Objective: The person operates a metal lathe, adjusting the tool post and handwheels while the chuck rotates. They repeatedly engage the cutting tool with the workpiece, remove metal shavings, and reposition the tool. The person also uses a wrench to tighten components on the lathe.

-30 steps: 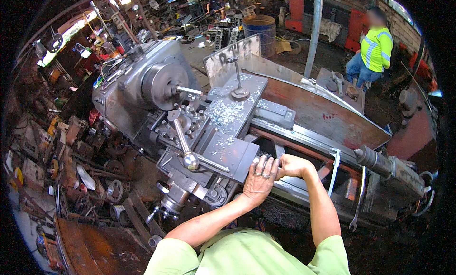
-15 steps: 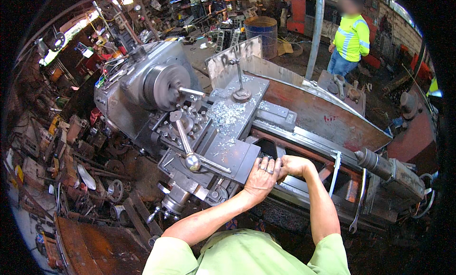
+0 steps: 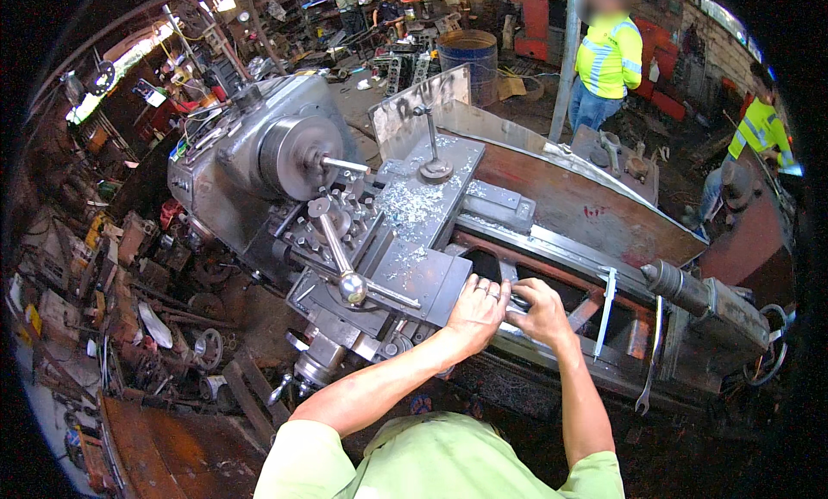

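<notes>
My left hand (image 3: 479, 316) and my right hand (image 3: 543, 314) meet over the lathe bed, just past the right end of the grey carriage (image 3: 448, 281). The fingers of my left hand are curled together, a ring on one of them. My right thumb and fingers pinch a small, dark, shiny piece between the hands; its kind is mostly hidden. Left of the hands stands the tool post with its ball-ended lever (image 3: 339, 249). Beyond it, a thin round metal bar (image 3: 347, 165) sticks out of the lathe chuck (image 3: 302, 156), whose face looks smeared.
Metal chips (image 3: 412, 200) cover the cross slide, where a round-based stand (image 3: 435, 169) rests. To the right are a caliper-like tool (image 3: 605, 307), a long wrench (image 3: 651, 361) and the tailstock (image 3: 720, 313). People in yellow shirts (image 3: 608, 57) stand behind the lathe. Scrap crowds the left floor.
My right hand has shifted slightly right and opened out from the left, revealing the dark shiny piece. The standing person has moved left in view, and another person shows more at far right.
</notes>
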Available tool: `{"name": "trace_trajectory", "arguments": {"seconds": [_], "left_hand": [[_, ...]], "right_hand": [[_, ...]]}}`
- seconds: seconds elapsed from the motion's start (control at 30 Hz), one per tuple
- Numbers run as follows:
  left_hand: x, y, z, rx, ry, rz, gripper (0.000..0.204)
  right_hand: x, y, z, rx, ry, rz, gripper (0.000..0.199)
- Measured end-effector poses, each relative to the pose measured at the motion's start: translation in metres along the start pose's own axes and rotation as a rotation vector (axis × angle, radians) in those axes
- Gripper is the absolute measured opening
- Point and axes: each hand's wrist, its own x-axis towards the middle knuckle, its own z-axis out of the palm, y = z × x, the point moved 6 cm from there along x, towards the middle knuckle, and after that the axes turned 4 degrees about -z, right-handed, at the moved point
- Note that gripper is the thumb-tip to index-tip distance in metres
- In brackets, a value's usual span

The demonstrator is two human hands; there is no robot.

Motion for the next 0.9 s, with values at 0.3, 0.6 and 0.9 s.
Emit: {"name": "trace_trajectory", "arguments": {"seconds": [0.3, 0.6, 0.9], "left_hand": [[0.012, -0.005, 0.004, -0.023, -0.263, 0.056, 0.089], [0.027, -0.01, 0.004, -0.125, -0.452, 0.091, 0.08], [0.043, -0.017, 0.013, -0.187, -0.743, 0.145, 0.07]], "right_hand": [[-0.044, -0.036, 0.019, -0.401, 0.326, -0.187, 0.057], [-0.044, -0.026, 0.043, -0.466, 0.42, -0.147, 0.049], [-0.039, -0.026, 0.047, -0.449, 0.475, -0.136, 0.038]]}}
